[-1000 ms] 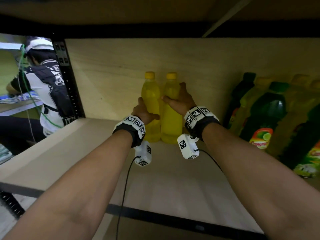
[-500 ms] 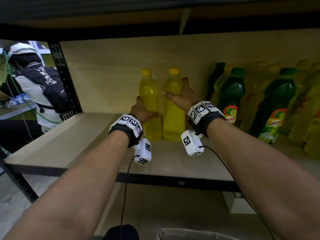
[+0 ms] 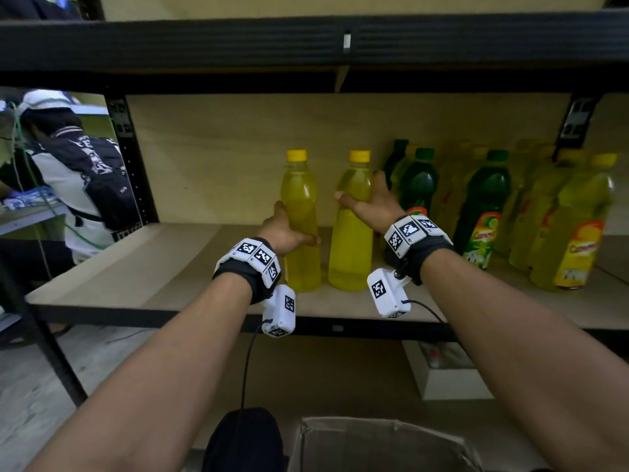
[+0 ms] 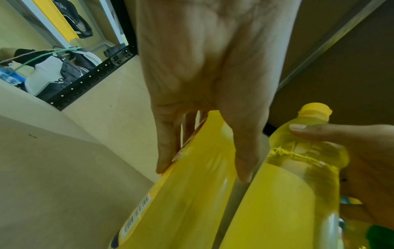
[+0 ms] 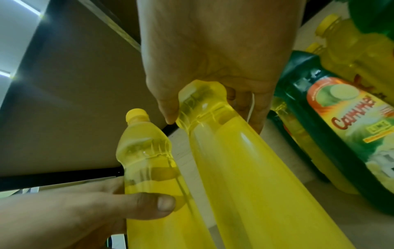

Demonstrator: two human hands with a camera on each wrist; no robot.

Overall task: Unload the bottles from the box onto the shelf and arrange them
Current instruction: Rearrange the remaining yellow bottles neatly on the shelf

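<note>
Well underway: shelf [image 3: 163, 267] carries crowd of green and yellow bottles [image 3: 483, 212] at right, left stretch bare. Box [image 3: 381, 444] open below you, contents hidden, so remainder unknown. Two yellow bottles upright on shelf, slight gap between. Your left hand [image 3: 282, 229] wraps left yellow bottle [image 3: 301, 212]; your right hand [image 3: 374, 206] grips right yellow bottle [image 3: 352, 233] near shoulder. Likely placing, release not yet done.

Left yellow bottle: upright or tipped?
Upright: the left yellow bottle stands base down on the shelf, cap up, left hand gripping it.
</note>
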